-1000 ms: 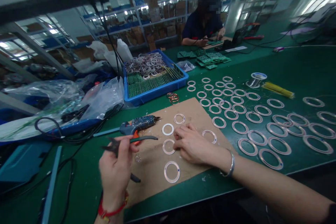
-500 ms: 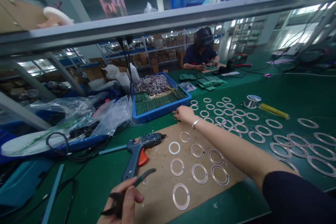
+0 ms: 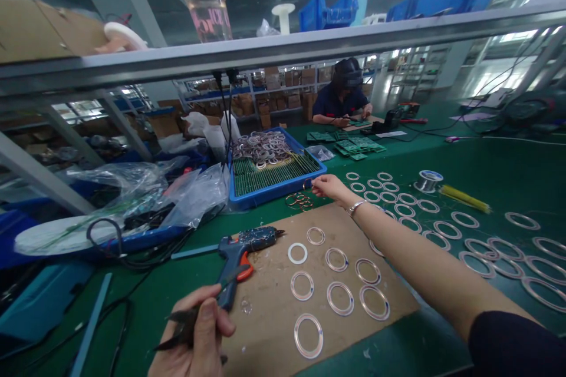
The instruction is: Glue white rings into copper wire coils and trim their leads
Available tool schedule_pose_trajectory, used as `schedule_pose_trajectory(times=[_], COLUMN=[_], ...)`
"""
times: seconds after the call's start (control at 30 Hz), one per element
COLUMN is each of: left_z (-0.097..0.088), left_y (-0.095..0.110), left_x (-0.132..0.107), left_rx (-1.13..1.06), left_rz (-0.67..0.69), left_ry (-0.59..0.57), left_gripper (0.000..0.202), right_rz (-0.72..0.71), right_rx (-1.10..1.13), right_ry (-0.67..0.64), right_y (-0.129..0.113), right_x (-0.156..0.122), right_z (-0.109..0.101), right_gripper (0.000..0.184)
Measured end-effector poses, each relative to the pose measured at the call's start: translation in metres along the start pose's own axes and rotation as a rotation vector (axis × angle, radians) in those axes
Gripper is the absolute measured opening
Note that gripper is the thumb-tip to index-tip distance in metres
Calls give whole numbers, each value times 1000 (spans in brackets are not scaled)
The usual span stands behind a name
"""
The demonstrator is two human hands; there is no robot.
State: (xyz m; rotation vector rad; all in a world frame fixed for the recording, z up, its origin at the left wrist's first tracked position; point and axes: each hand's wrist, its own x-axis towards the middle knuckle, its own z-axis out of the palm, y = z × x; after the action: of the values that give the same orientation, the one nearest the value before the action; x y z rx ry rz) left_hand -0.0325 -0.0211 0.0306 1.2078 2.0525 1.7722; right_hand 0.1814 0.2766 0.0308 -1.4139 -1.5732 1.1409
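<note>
My left hand [image 3: 194, 330] is closed around a small dark pair of pliers [image 3: 188, 324], its pointed ends to the left and one handle reaching past my fingers. Beyond the brown board, my right hand [image 3: 329, 187] pinches a thin copper coil [image 3: 307, 184] between its fingertips, by the front edge of the blue tray [image 3: 269, 189]. A few loose copper coils [image 3: 300, 201] lie on the green table just below it. Several flat rings with coils on them [image 3: 302, 286] are laid out on the board [image 3: 265, 330], along with one plain white ring [image 3: 298, 245].
A glue gun [image 3: 247, 241] with an orange trigger lies at the board's left edge. More flat rings [image 3: 447, 230] cover the table at right, near a solder spool [image 3: 428, 181]. A shelf [image 3: 274, 47] crosses overhead. A co-worker [image 3: 340, 97] sits across the table.
My right hand has moved a little right and up, away from the loose coils, with one coil in its fingertips. My left hand has shifted slightly left with the pliers. The view has tilted slightly.
</note>
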Motion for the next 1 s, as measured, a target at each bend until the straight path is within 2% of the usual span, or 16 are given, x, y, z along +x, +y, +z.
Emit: schedule_pose_trajectory(times=[0.13, 0.23, 0.27, 0.33, 0.43, 0.53, 0.67, 0.83, 1.0], left_z=[20, 48, 59, 82, 108, 120, 119, 112, 112], left_y=[13, 25, 28, 34, 34, 30, 27, 26, 20], left_x=[18, 28, 31, 34, 33, 30, 29, 43, 55], left_rx=[-19, 10, 18, 104, 286, 290, 215, 227, 267], left_rz=[208, 410, 475, 568, 633, 653, 652, 548, 507], left_ry=[-77, -293, -385, -478, -507, -511, -490, -419, -469], left_gripper=[27, 15, 15, 20, 22, 19, 12, 12, 21], right_rz=[70, 117, 128, 139, 141, 130, 78, -230, -441], right_rx=[386, 580, 627, 698, 816, 892, 787, 469, 274], right_ry=[-98, -198, -227, -280, -365, -391, -376, -98, 58], right_y=[-8, -11, -11, -10, -8, -2, 11, 20, 18], right_x=[-43, -80, -91, -110, -129, -135, -131, -121, -117], right_z=[-5, 1, 5, 12, 19, 20, 16, 7, 3], right_gripper=[11, 10, 13, 21, 32, 33, 37, 34, 27])
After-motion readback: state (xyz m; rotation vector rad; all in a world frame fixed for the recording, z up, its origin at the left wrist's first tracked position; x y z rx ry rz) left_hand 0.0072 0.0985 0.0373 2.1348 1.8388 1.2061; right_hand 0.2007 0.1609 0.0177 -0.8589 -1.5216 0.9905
